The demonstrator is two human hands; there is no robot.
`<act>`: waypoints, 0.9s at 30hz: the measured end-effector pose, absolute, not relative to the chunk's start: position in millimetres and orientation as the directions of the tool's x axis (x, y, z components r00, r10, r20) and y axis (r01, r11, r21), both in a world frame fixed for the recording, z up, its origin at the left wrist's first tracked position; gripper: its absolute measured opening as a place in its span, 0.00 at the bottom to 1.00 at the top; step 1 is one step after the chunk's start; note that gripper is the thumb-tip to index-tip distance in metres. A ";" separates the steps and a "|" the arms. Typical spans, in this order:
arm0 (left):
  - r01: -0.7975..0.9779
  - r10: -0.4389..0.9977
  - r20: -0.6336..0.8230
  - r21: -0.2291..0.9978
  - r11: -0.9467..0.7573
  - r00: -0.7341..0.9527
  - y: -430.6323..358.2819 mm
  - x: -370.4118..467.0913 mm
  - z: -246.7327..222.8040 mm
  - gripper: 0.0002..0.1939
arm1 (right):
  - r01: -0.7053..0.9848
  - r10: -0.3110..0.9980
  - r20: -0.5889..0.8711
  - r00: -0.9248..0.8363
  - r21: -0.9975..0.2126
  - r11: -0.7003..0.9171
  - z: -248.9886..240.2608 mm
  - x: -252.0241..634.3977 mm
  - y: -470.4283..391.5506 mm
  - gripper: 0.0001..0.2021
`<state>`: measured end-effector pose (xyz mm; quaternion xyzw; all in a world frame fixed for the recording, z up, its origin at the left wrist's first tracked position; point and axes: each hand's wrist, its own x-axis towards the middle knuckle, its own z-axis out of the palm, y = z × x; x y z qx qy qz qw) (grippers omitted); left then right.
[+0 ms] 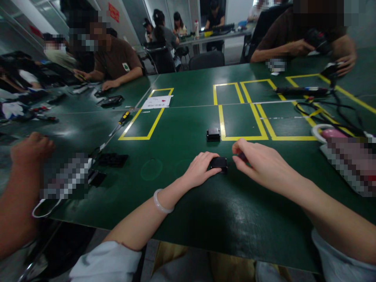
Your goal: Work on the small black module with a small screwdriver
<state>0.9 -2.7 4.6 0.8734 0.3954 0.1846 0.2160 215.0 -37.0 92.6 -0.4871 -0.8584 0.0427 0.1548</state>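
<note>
My left hand (202, 167), on the arm with a pale bracelet (162, 202), grips the left side of a small black box (219, 163) on the green table (182, 219). Just right of that box, my right hand (253, 158) is pinched around a small dark piece (242, 156), mostly hidden by the fingers. A second black box (213, 134) sits a little farther back, beside the lower left corner of a yellow taped rectangle (243, 138).
A screwdriver (123, 118) and a paper sheet (157, 102) lie back left. Dark flat parts (112, 159) and another person's arm (20, 196) are at left. Black cables (331, 113) and a phone-like object (352, 160) occupy the right. People sit across the table.
</note>
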 end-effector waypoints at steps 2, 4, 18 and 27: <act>0.610 0.772 0.156 0.525 -0.594 0.616 -2.6 1.0 3.8 0.20 | 0.831 0.849 0.224 -0.479 -0.198 0.521 93.6 214.6 -36.9 0.08; 0.611 0.774 0.156 0.525 -0.592 0.614 -2.6 1.0 3.3 0.20 | 0.837 0.850 0.222 -0.477 -0.181 0.517 93.9 214.7 -36.4 0.09; 0.607 0.773 0.154 0.532 -0.590 0.616 -1.9 0.7 4.3 0.20 | 0.822 0.846 0.212 -0.489 -0.211 0.529 94.3 215.3 -36.7 0.09; 0.614 0.776 0.143 0.530 -0.584 0.614 -2.5 0.7 3.7 0.19 | 0.802 0.837 0.247 -0.489 -0.251 0.543 87.0 217.4 -34.8 0.06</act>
